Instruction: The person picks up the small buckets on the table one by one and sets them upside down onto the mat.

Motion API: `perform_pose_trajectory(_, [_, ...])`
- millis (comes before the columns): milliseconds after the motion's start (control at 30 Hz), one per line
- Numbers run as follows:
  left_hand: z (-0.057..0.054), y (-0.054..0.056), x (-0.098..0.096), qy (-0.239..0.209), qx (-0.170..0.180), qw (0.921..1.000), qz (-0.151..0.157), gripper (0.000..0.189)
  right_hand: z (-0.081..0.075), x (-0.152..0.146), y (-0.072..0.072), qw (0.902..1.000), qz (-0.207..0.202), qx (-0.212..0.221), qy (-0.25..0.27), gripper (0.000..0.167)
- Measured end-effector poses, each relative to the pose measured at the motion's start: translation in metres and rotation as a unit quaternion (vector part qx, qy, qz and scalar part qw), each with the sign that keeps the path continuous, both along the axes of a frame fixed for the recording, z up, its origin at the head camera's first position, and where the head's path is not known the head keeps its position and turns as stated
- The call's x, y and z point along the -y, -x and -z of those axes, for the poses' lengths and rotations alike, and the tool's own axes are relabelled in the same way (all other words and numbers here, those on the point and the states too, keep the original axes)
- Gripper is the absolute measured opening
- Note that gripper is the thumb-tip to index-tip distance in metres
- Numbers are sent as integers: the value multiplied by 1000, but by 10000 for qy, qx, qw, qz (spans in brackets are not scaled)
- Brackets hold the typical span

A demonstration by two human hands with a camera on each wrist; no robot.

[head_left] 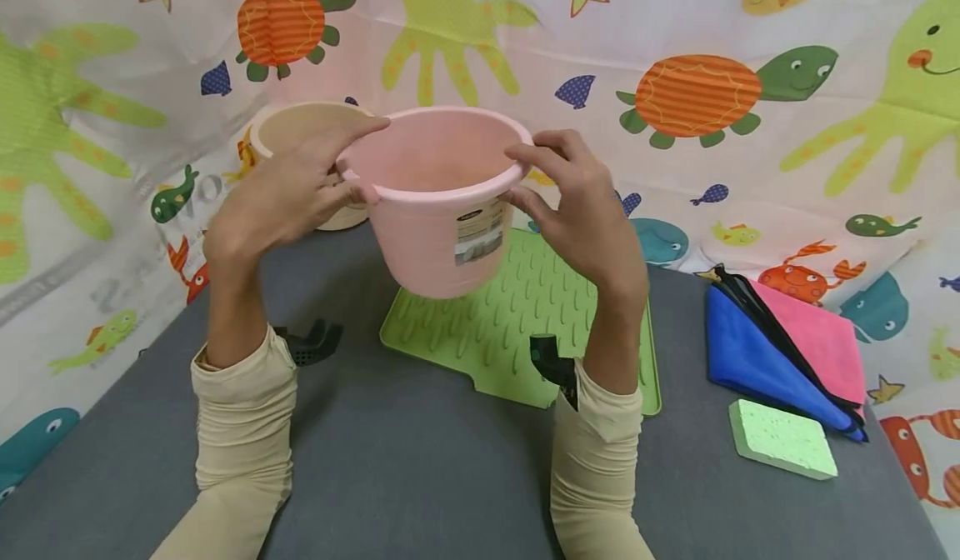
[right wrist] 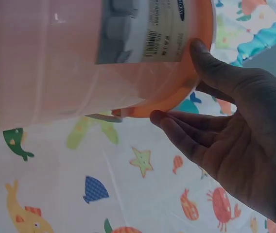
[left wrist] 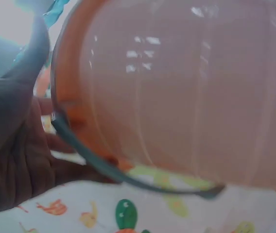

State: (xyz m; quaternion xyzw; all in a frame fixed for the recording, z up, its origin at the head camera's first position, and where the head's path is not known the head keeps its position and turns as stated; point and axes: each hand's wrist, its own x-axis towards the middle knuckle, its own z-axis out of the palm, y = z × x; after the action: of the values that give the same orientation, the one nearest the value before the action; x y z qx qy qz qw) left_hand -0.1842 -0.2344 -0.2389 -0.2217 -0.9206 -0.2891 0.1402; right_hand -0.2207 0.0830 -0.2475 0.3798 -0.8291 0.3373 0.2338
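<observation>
A pink plastic bucket (head_left: 442, 239) with a paper label (head_left: 479, 233) is held up above the table, its mouth tilted toward me. My left hand (head_left: 281, 185) grips the rim on the left side, thumb at the near edge. On the opposite side, my right hand (head_left: 581, 202) pinches the rim between thumb and fingers. In the left wrist view a thin grey handle (left wrist: 143, 183) runs along the bucket's side. The right wrist view shows the label's barcode and my thumb (right wrist: 211, 60) against the rim. Part of the left fingers is hidden behind the rim.
Behind my left hand stands a beige bucket (head_left: 311, 118). A green ridged mat (head_left: 450, 343) lies under the raised bucket on the grey table (head_left: 420, 468). To the right are a folded blue and pink cloth (head_left: 765, 356) with black edging and a pale green sponge (head_left: 782, 439). A patterned curtain (head_left: 690, 10) hangs behind.
</observation>
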Motion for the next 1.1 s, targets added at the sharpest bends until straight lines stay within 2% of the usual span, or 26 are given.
perform_pose_trajectory(67, [3, 7, -4, -227, -426, 9980, 403, 84, -1, -9, 0, 9993, 141, -217, 273, 41])
perform_pose_trajectory(133, [8, 17, -10, -638, -863, 9908, 831, 81, -2, -17, 0, 9972, 322, -380, 562, 41])
perform_pose_trajectory(200, [14, 27, -19, -1134, -1277, 9789, 1122, 68, -3, -24, 2, 9939, 476, -550, 833, 40])
perform_pose_trajectory(267, [19, 37, -30, -1679, -1607, 9636, 1322, 55, -3, -31, 2, 9896, 620, -628, 1138, 39])
perform_pose_trajectory(333, [24, 46, -40, -2177, -1876, 9467, 1457, 45, -3, -36, 2, 9859, 685, -654, 1380, 39])
perform_pose_trajectory(400, [27, 53, -50, -2564, -2091, 9316, 1507, 43, -3, -40, 2, 9832, 685, -607, 1580, 39])
perform_pose_trajectory(467, [30, 58, -59, -2830, -2233, 9222, 1399, 51, -2, -43, 2, 9815, 556, -534, 1751, 43])
perform_pose_trajectory(533, [31, 61, -66, -3117, -2248, 9144, 1274, 59, -2, -48, 3, 9786, 316, -435, 1987, 48])
perform_pose_trajectory(733, [30, 62, -78, -4054, -1700, 8882, 1336, 71, 0, -68, 9, 9557, -603, 155, 2876, 58])
perform_pose_trajectory(833, [29, 61, -80, -4297, -1564, 8781, 1412, 72, 3, -78, 13, 9539, -841, 469, 2843, 62])
perform_pose_trajectory(967, [29, 61, -83, -4444, -1479, 8706, 1507, 71, 9, -85, 18, 9538, -1149, 880, 2633, 66])
perform_pose_trajectory(1033, [29, 62, -86, -4585, -1376, 8652, 1491, 69, 12, -85, 19, 9480, -1400, 1114, 2633, 71])
perform_pose_trajectory(1100, [30, 62, -91, -4842, -1180, 8546, 1458, 66, 13, -84, 20, 9371, -1706, 1362, 2724, 79])
